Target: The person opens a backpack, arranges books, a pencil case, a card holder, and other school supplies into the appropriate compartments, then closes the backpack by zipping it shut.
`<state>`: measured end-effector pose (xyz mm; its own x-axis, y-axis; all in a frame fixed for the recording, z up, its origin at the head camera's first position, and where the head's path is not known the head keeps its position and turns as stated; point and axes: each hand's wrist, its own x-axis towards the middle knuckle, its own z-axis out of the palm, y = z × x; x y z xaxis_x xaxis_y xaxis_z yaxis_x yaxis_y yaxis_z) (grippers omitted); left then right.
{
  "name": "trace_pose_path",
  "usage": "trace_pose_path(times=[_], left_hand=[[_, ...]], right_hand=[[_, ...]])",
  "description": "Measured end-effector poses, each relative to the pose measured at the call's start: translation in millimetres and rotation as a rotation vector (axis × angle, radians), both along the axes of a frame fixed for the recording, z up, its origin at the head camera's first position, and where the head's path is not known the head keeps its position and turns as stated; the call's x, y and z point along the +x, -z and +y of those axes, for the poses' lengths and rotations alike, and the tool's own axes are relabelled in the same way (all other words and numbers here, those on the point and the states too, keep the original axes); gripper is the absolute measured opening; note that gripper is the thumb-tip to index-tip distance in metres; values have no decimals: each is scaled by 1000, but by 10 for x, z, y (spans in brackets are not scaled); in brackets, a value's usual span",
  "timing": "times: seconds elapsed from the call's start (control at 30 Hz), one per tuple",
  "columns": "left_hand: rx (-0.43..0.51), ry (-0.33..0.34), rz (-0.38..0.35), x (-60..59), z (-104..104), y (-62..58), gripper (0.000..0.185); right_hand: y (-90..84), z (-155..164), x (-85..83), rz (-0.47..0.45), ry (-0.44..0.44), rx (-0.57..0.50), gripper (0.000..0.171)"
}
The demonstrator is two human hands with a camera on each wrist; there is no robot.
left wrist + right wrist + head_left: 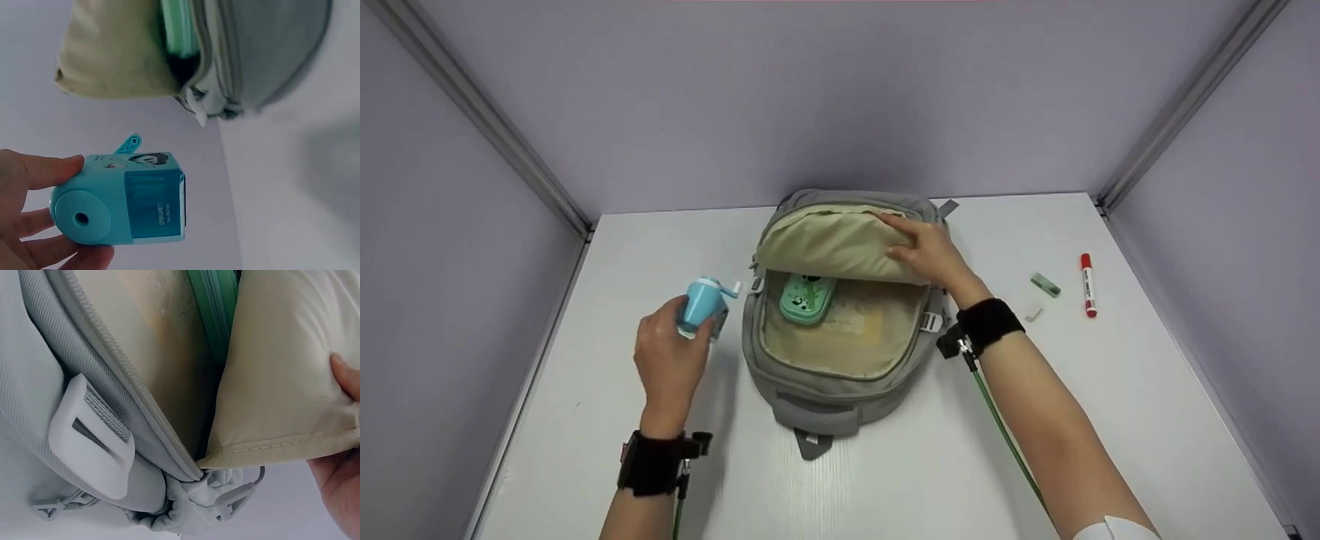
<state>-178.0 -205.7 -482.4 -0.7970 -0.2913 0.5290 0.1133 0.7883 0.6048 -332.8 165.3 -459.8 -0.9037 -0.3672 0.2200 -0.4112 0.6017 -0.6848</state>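
My left hand (667, 360) grips a light-blue crank pencil sharpener (703, 301) above the table, left of a grey backpack (877, 401). The left wrist view shows the thumb and fingers around the sharpener's (90, 191) rounded end, its clear blue drawer facing away from the palm. The backpack lies unzipped, with its beige-lined front flap (825, 240) folded back. My right hand (936, 259) holds that flap at its right edge, thumb on the lining and fingers behind the edge in the right wrist view. Inside the backpack sits a green pencil case (804, 304), partly covered by the flap.
Right of the backpack lie a green object (1045, 284), a small white block (1033, 312) and a red-and-white marker (1088, 285). Grey panels (855, 97) enclose the white table (825, 499) at the back and sides. A white buckle (931, 322) sticks out at the backpack's right side.
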Motion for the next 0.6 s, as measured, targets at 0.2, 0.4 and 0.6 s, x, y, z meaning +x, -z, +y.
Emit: trace_pose_path(times=[0.2, 0.4, 0.6], left_hand=[[166, 229, -41, 62, 314, -92, 45], [350, 395, -206, -24, 564, 22, 40], [368, 457, -324, -149, 844, 144, 42]], right_hand=[[3, -14, 1, -4, -3, -5, 60], [6, -10, 6, -28, -4, 10, 59], [16, 2, -10, -12, -3, 15, 58]])
